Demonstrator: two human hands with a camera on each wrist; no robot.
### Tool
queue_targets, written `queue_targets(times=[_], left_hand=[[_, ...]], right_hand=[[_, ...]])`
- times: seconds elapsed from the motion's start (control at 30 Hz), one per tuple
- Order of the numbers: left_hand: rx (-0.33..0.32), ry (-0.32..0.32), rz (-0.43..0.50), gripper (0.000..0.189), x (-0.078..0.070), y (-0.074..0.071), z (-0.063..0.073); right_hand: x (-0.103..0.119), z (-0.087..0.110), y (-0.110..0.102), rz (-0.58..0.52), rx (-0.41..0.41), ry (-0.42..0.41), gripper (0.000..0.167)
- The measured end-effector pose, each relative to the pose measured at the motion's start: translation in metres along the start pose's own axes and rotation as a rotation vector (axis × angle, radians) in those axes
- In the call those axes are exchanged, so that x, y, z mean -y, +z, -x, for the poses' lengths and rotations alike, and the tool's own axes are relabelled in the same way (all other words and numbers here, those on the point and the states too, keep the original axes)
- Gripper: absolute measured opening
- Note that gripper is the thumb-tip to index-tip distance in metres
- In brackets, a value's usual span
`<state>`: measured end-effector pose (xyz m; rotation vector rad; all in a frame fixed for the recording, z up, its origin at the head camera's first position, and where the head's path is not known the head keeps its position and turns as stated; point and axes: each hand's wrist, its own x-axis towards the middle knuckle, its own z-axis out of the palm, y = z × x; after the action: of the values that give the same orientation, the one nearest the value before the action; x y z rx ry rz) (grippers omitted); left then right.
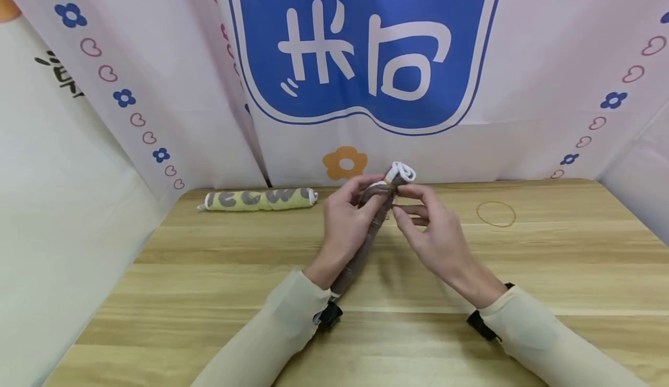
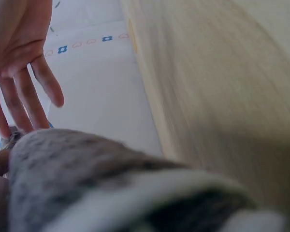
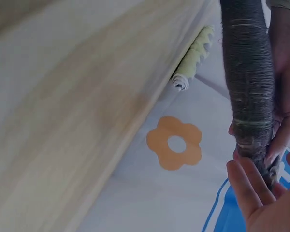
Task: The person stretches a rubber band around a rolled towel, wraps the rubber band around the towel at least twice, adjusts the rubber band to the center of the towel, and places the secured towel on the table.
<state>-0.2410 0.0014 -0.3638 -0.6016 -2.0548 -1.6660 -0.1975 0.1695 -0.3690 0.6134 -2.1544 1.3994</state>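
A tightly rolled brown towel [image 1: 362,246] with white edging slants up from the table, a thin tan band [image 1: 389,184] wrapped near its top end. My left hand [image 1: 345,221] grips the roll just below that band, thumb across the front. My right hand [image 1: 438,235] is at the roll's right side, its fingertips touching it close to the band. In the right wrist view the dark roll [image 3: 249,72] runs down to the right hand [image 3: 266,208], whose fingers look nearly straight. The left wrist view shows the roll's near end [image 2: 87,169] blurred.
A rolled yellow-green towel [image 1: 261,199] with grey markings lies at the table's back left. A loose rubber band [image 1: 496,214] lies at the back right of the wooden table [image 1: 407,340]. Behind stands a printed cloth backdrop [image 1: 533,85].
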Motion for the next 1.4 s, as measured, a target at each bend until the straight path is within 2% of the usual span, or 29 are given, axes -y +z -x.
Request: queue_targets(times=[0.1, 0.17, 0.27, 0.43, 0.5, 0.63, 0.8, 0.97, 1.07, 1.13, 1.27, 1.4], left_hand=[[0.07, 0.021, 0.009, 0.027, -0.002, 0.001, 0.002], [0.102, 0.024, 0.031, 0.027, -0.005, 0.001, 0.003], [0.128, 0.019, 0.073, 0.026, -0.008, 0.0, 0.003], [0.155, 0.042, 0.11, 0.023, -0.011, -0.001, 0.001], [0.163, 0.035, 0.125, 0.021, -0.011, -0.001, 0.0], [0.161, -0.031, 0.131, 0.028, -0.012, -0.001, -0.002], [0.196, -0.156, 0.115, 0.045, -0.011, -0.004, -0.005], [0.228, -0.275, 0.143, 0.043, -0.009, -0.007, -0.006], [0.222, -0.275, 0.161, 0.041, -0.008, -0.006, -0.006], [0.219, -0.247, 0.146, 0.039, -0.007, -0.006, -0.005], [0.212, -0.181, 0.078, 0.036, -0.008, -0.005, -0.005], [0.188, -0.129, -0.029, 0.035, -0.011, -0.005, -0.004]], right_hand=[[0.002, -0.001, -0.003, -0.074, -0.024, 0.137, 0.035], [0.003, -0.003, -0.005, -0.108, -0.06, 0.199, 0.035], [0.003, -0.005, -0.007, -0.146, -0.117, 0.245, 0.033], [0.003, -0.008, -0.007, -0.244, -0.178, 0.268, 0.029], [0.002, -0.008, -0.007, -0.27, -0.19, 0.265, 0.029], [0.002, -0.009, -0.006, -0.282, -0.195, 0.235, 0.026], [0.004, -0.009, -0.007, -0.3, -0.179, 0.192, 0.024], [0.003, -0.008, -0.008, -0.312, -0.13, 0.114, 0.025], [0.001, -0.008, -0.009, -0.306, -0.099, 0.069, 0.024], [0.001, -0.009, -0.009, -0.299, -0.088, 0.067, 0.023], [-0.001, -0.01, -0.011, -0.259, -0.079, 0.084, 0.021], [-0.006, -0.01, -0.014, -0.128, -0.093, 0.041, 0.021]])
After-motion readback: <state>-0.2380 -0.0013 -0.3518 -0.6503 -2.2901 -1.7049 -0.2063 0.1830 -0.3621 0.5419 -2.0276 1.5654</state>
